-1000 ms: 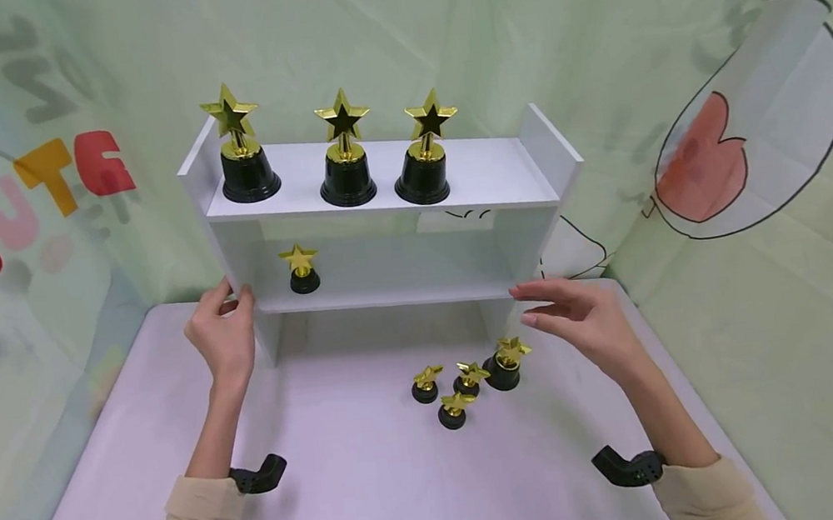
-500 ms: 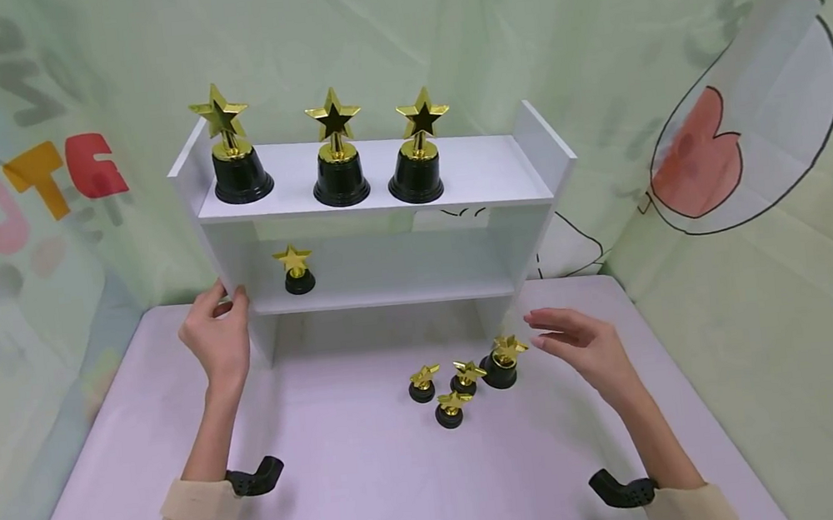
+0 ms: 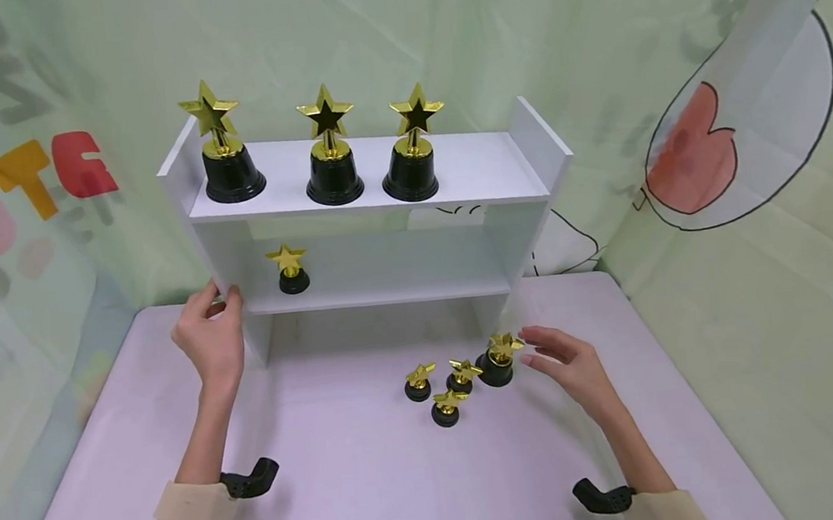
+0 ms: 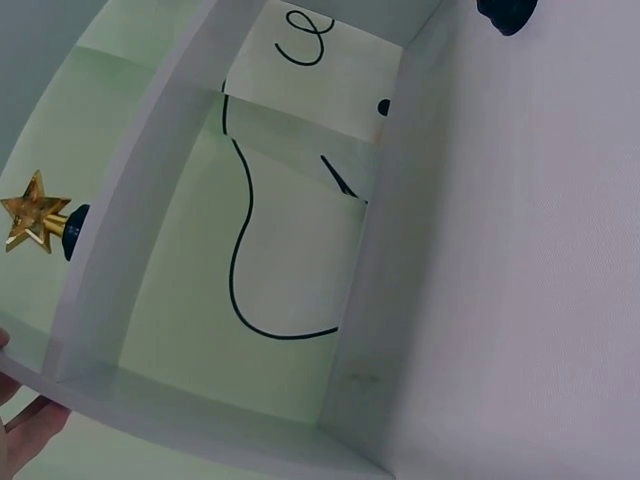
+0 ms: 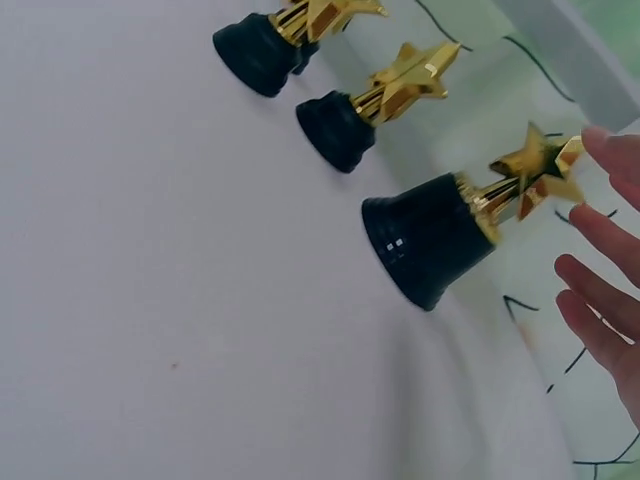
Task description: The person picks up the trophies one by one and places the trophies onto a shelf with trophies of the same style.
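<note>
A white two-tier shelf (image 3: pixel 382 298) stands on the table, its left side panel pinched between the thumb and fingers of my left hand (image 3: pixel 207 339). The left wrist view shows those fingertips (image 4: pixel 35 430) at the panel's edge. My right hand (image 3: pixel 565 363) is beside a larger star trophy (image 3: pixel 496 369), gold on a black base. In the right wrist view its fingers (image 5: pixel 600 270) are spread close to the gold star; whether they touch it I cannot tell. Several small star trophies, among them a front one (image 3: pixel 445 413), stand left of the larger trophy.
Three large star trophies, including a middle one (image 3: pixel 333 167), stand on the top tier. One small star trophy (image 3: pixel 294 278) is on the lower tier at the left. A lilac-white cloth covers the table (image 3: pixel 363 483). Printed curtains (image 3: pixel 737 304) hang behind and at both sides.
My right hand has come away from the shelf's right side, down and leftward to the larger trophy. My left hand keeps its hold on the panel. The head view has shifted slightly.
</note>
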Demonstrator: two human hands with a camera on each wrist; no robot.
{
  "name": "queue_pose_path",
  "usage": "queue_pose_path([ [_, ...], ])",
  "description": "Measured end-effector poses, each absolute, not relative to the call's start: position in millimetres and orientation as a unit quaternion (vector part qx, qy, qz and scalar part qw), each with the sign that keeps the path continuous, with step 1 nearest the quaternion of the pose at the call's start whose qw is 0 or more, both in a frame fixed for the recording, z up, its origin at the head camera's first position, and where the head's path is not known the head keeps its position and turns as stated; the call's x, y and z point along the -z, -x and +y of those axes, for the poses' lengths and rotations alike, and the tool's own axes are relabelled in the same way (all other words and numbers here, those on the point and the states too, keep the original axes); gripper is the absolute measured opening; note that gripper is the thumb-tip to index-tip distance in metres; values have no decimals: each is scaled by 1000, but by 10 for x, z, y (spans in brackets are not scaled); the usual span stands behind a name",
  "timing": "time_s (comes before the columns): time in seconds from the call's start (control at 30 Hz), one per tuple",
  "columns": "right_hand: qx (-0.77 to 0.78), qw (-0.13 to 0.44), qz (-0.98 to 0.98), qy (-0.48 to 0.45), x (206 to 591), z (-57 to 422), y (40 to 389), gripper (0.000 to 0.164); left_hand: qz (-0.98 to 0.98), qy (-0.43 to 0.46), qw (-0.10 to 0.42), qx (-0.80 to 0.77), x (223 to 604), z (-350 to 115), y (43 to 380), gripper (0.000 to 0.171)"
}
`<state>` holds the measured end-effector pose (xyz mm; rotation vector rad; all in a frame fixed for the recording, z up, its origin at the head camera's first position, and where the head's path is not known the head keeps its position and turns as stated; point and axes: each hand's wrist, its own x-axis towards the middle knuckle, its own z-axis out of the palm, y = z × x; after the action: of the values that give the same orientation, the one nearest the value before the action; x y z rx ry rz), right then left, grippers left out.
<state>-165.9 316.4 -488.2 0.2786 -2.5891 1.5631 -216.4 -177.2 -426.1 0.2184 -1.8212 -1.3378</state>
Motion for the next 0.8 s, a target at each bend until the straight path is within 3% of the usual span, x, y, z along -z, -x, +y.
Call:
queue_pose_path([
  [0.47,-516,-17,-856,-13,5292,3007,1730,60,-737,-87,413,529,4266,-1808,2150,23],
  [0.8,-534,7,-845,-4,5491,2906,1792,57,-743,-80,404,528,4264,-1797,2150,24],
])
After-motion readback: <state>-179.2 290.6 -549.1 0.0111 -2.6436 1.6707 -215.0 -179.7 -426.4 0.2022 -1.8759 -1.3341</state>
